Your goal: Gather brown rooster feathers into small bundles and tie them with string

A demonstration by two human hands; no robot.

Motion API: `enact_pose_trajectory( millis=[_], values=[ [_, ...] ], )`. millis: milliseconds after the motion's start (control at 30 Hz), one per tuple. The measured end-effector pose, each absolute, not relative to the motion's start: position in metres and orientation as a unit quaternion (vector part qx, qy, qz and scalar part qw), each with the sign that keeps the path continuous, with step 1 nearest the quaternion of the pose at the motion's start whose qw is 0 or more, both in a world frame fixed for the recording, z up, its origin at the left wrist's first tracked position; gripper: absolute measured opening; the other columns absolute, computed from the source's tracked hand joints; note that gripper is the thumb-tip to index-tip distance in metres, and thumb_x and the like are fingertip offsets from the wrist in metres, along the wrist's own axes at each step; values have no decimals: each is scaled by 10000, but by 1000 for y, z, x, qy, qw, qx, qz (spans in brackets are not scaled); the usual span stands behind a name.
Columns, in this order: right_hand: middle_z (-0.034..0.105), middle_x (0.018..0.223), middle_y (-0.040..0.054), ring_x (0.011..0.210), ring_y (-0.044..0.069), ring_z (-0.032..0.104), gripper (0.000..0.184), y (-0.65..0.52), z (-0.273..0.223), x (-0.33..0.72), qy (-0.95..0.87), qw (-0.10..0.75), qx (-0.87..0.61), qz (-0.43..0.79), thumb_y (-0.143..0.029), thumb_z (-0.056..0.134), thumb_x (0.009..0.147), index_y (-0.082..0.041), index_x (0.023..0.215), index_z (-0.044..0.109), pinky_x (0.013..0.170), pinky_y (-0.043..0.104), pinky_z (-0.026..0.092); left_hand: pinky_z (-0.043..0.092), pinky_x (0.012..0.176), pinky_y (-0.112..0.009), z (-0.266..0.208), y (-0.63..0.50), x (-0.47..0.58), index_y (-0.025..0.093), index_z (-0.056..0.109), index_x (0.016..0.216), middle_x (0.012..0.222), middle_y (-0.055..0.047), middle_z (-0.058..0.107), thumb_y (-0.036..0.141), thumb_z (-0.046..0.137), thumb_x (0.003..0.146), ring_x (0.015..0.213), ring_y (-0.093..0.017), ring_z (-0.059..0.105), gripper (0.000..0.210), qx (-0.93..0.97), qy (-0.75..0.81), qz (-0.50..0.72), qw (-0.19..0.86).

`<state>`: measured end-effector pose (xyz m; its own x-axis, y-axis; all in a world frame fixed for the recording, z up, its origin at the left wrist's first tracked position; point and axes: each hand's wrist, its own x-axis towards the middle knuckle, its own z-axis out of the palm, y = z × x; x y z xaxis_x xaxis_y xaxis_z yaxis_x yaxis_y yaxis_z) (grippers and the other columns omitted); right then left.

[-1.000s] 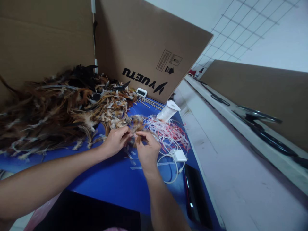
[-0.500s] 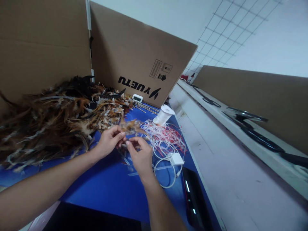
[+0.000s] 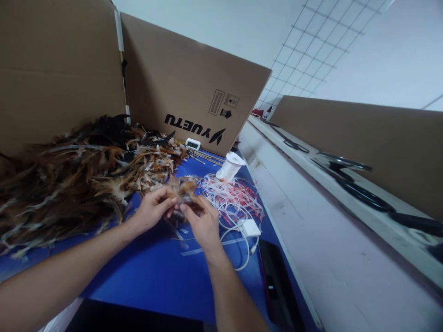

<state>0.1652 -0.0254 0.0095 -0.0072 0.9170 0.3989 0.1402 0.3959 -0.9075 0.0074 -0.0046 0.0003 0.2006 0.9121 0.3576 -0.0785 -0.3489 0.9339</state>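
A small brown and grey feather bunch [image 3: 187,186] is pinched between my two hands, just above the blue tabletop [image 3: 145,276]. My left hand [image 3: 157,206] grips its left lower side with thumb and fingers. From the right, my right hand [image 3: 201,219] closes thumb and fingertips on it, almost touching the left. The exact grip points are partly hidden by the fingers. Left of the hands spreads a large heap of brown, black and cream feathers [image 3: 86,180]. Red and white tangled strips [image 3: 238,196] lie just right of the hands.
A white spool [image 3: 230,167] stands behind the strips. A white adapter with cable [image 3: 249,228] and a black glossy device [image 3: 278,281] lie along the right edge. A small digital display [image 3: 193,144] sits before the cardboard box [image 3: 187,78]. Scissors [image 3: 296,146] rest on the ledge.
The feather bunch is turned and sits more between my fingertips. My hands have come slightly closer together. The whole view has shifted a little.
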Motion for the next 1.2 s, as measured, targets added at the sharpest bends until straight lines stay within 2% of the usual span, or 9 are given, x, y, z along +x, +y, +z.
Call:
enact_pose_trajectory(
  millis=[67,267,533,667,767,1000,1200],
  values=[
    [662,808,20,752,163,632,70,-23,9,168,-611,561,-442,341,-240,674,773,-201,828,692,686,286,521,408,429,-199,3,-2,6,160,577,714,622,23,592,348,628,834,428,-68,500,229,597,338,560,464],
    [653,780,10,646,138,600,70,-20,8,173,-636,528,-482,290,-201,627,791,-198,822,690,594,255,484,388,389,-187,10,10,-4,184,554,741,630,21,619,312,684,789,416,-73,503,189,499,323,648,477],
    [659,856,55,872,216,572,138,-20,-1,174,-776,373,-503,75,-101,578,823,-188,853,682,828,341,457,368,379,-179,27,13,-13,181,532,698,599,21,600,278,706,755,415,-67,480,207,451,327,710,430],
    [661,887,71,917,237,560,159,-20,-3,176,-801,279,-528,39,-82,571,820,-189,856,683,868,366,447,365,377,-182,29,15,-17,187,525,705,603,18,607,253,693,762,414,-70,475,189,441,314,726,423],
    [657,929,84,948,237,561,195,-19,-3,178,-798,241,-551,23,-70,543,831,-186,903,683,877,366,448,353,371,-179,29,16,-18,189,522,705,598,19,606,238,685,767,406,-68,470,181,435,314,732,421],
    [629,995,106,976,248,550,242,-13,-10,183,-786,208,-582,0,-114,555,845,-180,1051,662,876,371,451,353,367,-176,25,16,-14,186,521,703,594,27,603,242,682,769,402,-65,475,183,448,324,719,421],
    [627,946,84,945,234,547,170,-13,-7,180,-785,301,-539,43,-103,561,839,-187,940,669,874,364,439,358,377,-180,23,14,-12,187,523,710,596,29,608,258,676,769,417,-67,473,179,448,350,702,428]
  ],
)
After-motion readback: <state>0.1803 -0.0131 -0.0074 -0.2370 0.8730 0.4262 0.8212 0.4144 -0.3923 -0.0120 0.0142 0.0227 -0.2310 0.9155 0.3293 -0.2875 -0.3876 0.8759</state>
